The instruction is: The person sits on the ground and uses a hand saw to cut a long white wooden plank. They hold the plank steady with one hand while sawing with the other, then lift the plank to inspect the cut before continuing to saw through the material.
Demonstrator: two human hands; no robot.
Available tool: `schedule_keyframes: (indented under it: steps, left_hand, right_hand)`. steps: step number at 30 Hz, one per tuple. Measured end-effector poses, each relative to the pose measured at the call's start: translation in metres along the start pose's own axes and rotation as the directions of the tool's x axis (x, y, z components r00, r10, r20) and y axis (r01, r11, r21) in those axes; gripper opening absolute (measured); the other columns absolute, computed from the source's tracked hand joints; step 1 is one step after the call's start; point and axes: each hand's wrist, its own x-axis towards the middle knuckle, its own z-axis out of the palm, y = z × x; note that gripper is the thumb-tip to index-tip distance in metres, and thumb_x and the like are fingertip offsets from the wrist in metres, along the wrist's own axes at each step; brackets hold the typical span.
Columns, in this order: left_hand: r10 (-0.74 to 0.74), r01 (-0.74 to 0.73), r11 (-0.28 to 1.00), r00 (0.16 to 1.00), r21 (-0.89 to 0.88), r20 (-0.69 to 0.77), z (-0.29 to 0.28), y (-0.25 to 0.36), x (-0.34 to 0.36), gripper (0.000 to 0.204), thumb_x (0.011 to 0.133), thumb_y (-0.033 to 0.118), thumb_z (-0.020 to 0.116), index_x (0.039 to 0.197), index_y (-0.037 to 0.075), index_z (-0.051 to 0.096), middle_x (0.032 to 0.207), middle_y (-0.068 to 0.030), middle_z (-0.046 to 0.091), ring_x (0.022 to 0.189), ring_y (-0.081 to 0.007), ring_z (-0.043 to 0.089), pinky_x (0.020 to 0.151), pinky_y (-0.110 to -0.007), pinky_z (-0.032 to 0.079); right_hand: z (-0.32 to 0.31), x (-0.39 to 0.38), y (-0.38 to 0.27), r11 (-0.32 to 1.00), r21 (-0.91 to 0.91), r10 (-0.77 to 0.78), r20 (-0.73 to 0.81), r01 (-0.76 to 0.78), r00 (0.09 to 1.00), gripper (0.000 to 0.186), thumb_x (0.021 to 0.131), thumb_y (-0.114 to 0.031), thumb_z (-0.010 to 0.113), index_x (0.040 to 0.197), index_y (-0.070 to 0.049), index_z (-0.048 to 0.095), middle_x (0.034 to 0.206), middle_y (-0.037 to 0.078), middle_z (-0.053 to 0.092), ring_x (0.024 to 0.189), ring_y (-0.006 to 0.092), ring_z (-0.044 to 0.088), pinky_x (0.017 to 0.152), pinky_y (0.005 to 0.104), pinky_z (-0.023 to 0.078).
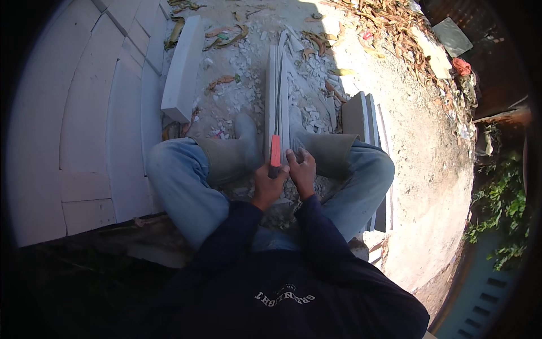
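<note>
Left hand (pixel 267 185): holding saw (pixel 275 149) by handle | saw: lengthwise over slab (pixel 270 113), handle toward near end | right hand (pixel 303 171): half-curled by slab's right edge, grip unclear | best: straight strokes, thumb clear

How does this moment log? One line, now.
left hand: grips saw handle | right hand: at pale block | blade: lengthwise along block

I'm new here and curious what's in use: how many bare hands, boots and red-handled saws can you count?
Bare hands: 2, the left hand and the right hand
Boots: 2, the left boot and the right boot
Red-handled saw: 1
Total: 5
</note>
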Motion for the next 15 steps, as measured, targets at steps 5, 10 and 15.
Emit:
schedule_keyframes:
  steps: [5,10,15]
  left_hand:
    - [0.083,-0.082,0.995,0.996,0.057,-0.021,0.021,-0.018,-0.012,0.031,0.095,0.014,0.071,0.120,-0.003,0.066,0.095,-0.0156,0.075,0.093,-0.0224,0.073,0.081,-0.038,0.055]
    - [0.258,-0.248,0.962,0.962,0.113,-0.086,0.036,-0.050,-0.018,0.039,0.096,0.019,0.069,0.128,-0.001,0.061,0.098,-0.0203,0.075,0.096,-0.0314,0.075,0.082,-0.042,0.055]
    - [0.264,-0.245,0.951,0.961,0.187,-0.085,0.035,-0.058,-0.020,0.042,0.096,0.021,0.069,0.130,-0.001,0.058,0.100,-0.0212,0.074,0.097,-0.0335,0.074,0.082,-0.043,0.055]
  right_hand:
    - [-0.027,-0.014,-0.068,0.866,0.483,-0.222,0.140,0.129,0.965,0.077,0.091,-0.044,0.076,0.137,0.014,0.056,0.133,0.033,0.062,0.120,0.0429,0.064,0.105,0.0457,0.048]
    - [-0.021,-0.029,-0.061,0.874,-0.008,-0.481,0.134,0.486,0.866,0.074,0.088,-0.037,0.078,0.135,0.015,0.056,0.140,0.034,0.056,0.132,0.0452,0.056,0.114,0.0450,0.042]
    - [-0.010,-0.029,-0.046,0.871,-0.022,-0.483,0.137,0.490,0.865,0.071,0.084,-0.031,0.079,0.134,0.014,0.057,0.140,0.034,0.057,0.136,0.0453,0.053,0.117,0.0442,0.039]
